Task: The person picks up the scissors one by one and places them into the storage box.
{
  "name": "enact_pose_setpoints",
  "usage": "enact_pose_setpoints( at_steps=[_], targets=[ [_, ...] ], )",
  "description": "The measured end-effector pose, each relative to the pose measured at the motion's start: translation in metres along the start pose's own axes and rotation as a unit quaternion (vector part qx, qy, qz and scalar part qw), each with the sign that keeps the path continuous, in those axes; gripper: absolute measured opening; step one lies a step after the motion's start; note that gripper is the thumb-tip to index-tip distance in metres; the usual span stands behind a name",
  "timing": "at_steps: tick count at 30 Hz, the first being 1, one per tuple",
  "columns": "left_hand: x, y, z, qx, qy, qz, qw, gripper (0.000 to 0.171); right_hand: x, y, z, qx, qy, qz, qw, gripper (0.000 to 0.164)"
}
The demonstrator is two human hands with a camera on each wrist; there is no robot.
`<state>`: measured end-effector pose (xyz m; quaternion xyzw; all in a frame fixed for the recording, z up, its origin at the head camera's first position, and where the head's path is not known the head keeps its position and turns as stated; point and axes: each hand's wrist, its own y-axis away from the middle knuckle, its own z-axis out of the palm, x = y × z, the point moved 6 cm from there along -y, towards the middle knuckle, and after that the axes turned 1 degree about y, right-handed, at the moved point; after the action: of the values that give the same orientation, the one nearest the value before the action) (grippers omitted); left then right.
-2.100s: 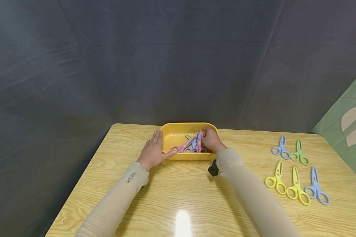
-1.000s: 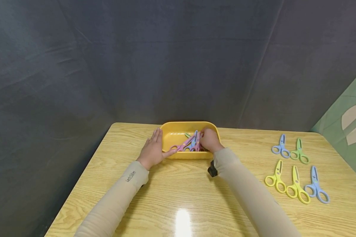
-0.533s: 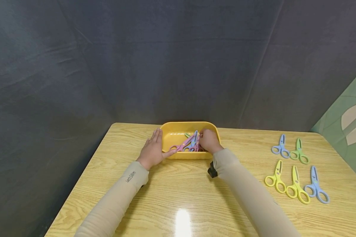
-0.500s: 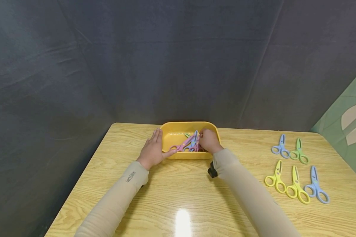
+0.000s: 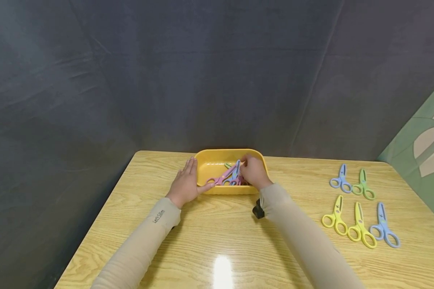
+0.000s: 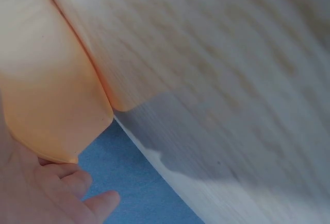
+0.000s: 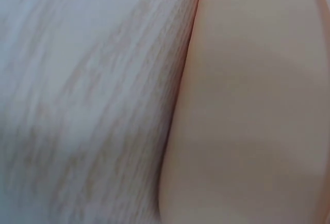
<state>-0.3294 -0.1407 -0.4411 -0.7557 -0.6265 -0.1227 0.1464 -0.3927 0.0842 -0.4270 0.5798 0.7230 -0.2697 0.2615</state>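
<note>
A yellow bin [image 5: 235, 191] stands near the table's far edge and holds several scissors. Against its left end rests my left hand [image 5: 184, 185], fingers straight, thumb lying across the front rim. In the left wrist view, fingertips [image 6: 103, 203] reach past the bin's wall [image 6: 62, 95]. My right hand [image 5: 254, 172] is down inside the bin's right part with bent fingers; their tips are hidden, so I cannot tell whether they hold anything. Beside it lie pink scissors [image 5: 224, 176], blue scissors [image 5: 235, 173] and a green blade [image 5: 228, 165]. Other pink scissors [image 5: 240, 180] are mostly covered by that hand.
On the table's right side lie small blue scissors [image 5: 342, 179], green scissors [image 5: 363, 185], two yellow scissors [image 5: 336, 216] [image 5: 361, 225] and larger blue scissors [image 5: 383, 225]. A dark curtain [image 5: 217, 80] hangs behind the table [image 5: 202, 245]. The right wrist view shows only bin wall [image 7: 247, 105] and tabletop.
My right hand has shifted slightly left within the bin and now covers more of the right-hand pink scissors. My left hand has stayed at the bin's left end.
</note>
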Motion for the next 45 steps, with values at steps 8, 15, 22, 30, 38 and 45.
enact_pose_setpoints(
  at_steps=[8, 15, 22, 30, 38, 45],
  targets=[
    [-0.001, 0.000, 0.001, 0.003, -0.003, 0.002, 1.0000, 0.114, -0.002, 0.003, -0.007, 0.055, -0.037, -0.050, 0.997, 0.025],
    [-0.001, 0.000, 0.000, 0.000, -0.002, 0.000, 1.0000, 0.113, -0.002, 0.008, -0.014, 0.104, -0.084, -0.095, 0.986, 0.022],
    [0.000, -0.001, 0.000, 0.002, -0.006, 0.004, 1.0000, 0.113, -0.006, 0.018, -0.021, 0.113, -0.122, -0.093, 0.982, 0.022],
    [0.000, 0.000, 0.000, -0.002, -0.003, -0.002, 1.0000, 0.113, 0.003, 0.026, -0.033, 0.113, -0.128, -0.080, 0.982, 0.022],
    [0.001, 0.000, -0.003, 0.003, -0.002, -0.002, 1.0000, 0.112, 0.005, 0.045, -0.055, 0.099, -0.101, -0.054, 0.988, 0.024],
    [0.002, 0.001, -0.003, 0.007, 0.004, 0.005, 1.0000, 0.112, 0.011, 0.061, -0.064, 0.110, -0.077, -0.056, 0.989, 0.026]
  ],
)
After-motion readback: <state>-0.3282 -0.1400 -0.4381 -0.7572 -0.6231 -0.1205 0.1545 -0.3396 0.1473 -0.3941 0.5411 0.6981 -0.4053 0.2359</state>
